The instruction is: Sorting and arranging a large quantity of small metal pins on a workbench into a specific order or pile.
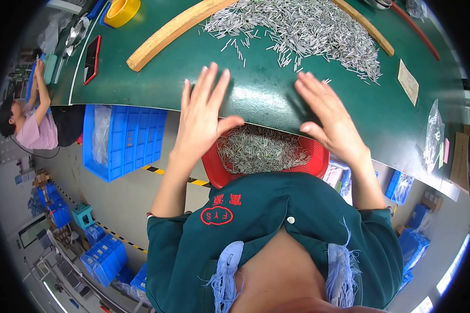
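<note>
While flat at the near edge of the green surface (256, 99):
Left hand (201, 112): spread, palm down.
Right hand (326, 112): spread, palm down.
Metal pins (303, 28): heaped beyond the hands.
Red basket (269, 154): below the edge, holding pins.

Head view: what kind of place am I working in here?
Likely a factory sorting bench: a heap of small metal pins on a green table, a red basket of pins below, and stacked blue bins on the floor.
</note>
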Tool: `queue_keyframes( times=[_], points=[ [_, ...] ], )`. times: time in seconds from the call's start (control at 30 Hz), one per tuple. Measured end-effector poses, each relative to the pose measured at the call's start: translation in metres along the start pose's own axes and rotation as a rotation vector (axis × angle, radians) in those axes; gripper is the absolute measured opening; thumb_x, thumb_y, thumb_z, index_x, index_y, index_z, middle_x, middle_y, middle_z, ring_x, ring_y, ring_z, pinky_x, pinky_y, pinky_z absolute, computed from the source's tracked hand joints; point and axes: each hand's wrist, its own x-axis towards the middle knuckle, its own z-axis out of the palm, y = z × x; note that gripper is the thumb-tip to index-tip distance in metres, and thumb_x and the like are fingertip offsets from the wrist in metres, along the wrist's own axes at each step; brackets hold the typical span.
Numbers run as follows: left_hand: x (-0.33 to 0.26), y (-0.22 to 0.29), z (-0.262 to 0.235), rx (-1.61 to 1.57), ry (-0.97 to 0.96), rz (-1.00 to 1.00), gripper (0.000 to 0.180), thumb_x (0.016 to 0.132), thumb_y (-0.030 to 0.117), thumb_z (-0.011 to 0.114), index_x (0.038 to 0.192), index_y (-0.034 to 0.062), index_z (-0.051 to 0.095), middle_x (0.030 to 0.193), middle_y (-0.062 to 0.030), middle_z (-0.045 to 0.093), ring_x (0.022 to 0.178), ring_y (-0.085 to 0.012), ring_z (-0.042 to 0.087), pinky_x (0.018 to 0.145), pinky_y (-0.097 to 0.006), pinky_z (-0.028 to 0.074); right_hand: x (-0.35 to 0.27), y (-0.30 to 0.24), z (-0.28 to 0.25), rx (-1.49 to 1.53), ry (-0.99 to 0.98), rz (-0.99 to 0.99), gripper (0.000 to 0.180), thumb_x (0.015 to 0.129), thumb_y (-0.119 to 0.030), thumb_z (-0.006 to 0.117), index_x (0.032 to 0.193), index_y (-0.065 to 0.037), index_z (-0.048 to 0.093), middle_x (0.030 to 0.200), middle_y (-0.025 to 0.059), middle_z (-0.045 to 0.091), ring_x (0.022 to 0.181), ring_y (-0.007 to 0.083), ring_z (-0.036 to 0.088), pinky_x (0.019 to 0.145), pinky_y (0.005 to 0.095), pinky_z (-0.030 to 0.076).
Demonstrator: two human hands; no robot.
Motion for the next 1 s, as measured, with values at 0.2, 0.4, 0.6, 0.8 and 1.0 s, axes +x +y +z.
queue_keyframes(
  times=[0.2,0.4,0.6,0.8,1.0],
  points=[
    [0.057,-0.021,0.023,0.095,-0.085,-0.087,0.098,0.085,0.064,0.063,0.155,0.0059,0.026,0.157,-0.0325,0.022,0.149,-0.0435,0.020,0.118,-0.061,0.015,-0.001,0.049,-0.002,-0.377,-0.031,0.168,0.101,0.081,-0.069,0.054,0.155,-0.006,0.028,0.160,0.0195,0.026,0.151,0.0315,0.020,0.123,0.0467,0.016],
    [0.105,0.003,0.054,0.013,-0.139,0.059,0.097,0.089,0.066,0.056,0.158,0.0066,0.021,0.162,-0.0224,0.020,0.152,-0.0320,0.017,0.121,-0.057,0.009,0.039,0.065,0.007,-0.274,-0.065,0.002,0.097,0.088,-0.069,0.048,0.156,-0.004,0.023,0.161,0.0201,0.024,0.151,0.0301,0.019,0.124,0.0457,0.014],
    [0.093,0.015,0.060,0.017,-0.138,0.168,0.084,0.096,0.056,0.051,0.155,0.0026,0.025,0.162,-0.0171,0.025,0.151,-0.0301,0.021,0.120,-0.055,0.014,0.057,0.046,0.029,-0.277,-0.069,-0.145,0.106,0.084,-0.075,0.045,0.154,0.002,0.024,0.159,0.0210,0.027,0.151,0.0309,0.021,0.123,0.0468,0.015],
    [0.032,0.039,0.045,0.031,-0.023,0.053,0.080,0.091,0.050,0.060,0.149,-0.0009,0.037,0.156,-0.0174,0.036,0.146,-0.0297,0.033,0.117,-0.058,0.023,0.031,0.001,0.038,-0.200,-0.096,-0.157,0.114,0.074,-0.075,0.054,0.151,0.004,0.028,0.156,0.0212,0.033,0.148,0.0320,0.027,0.122,0.0471,0.020],
    [0.015,0.051,0.040,0.039,-0.061,-0.002,0.080,0.093,0.046,0.060,0.153,0.0020,0.031,0.160,-0.0163,0.029,0.148,-0.0296,0.030,0.118,-0.055,0.023,0.020,-0.016,0.045,-0.186,-0.075,-0.118,0.113,0.071,-0.074,0.057,0.150,0.003,0.032,0.157,0.0192,0.033,0.148,0.0312,0.028,0.121,0.0465,0.022]
  ],
)
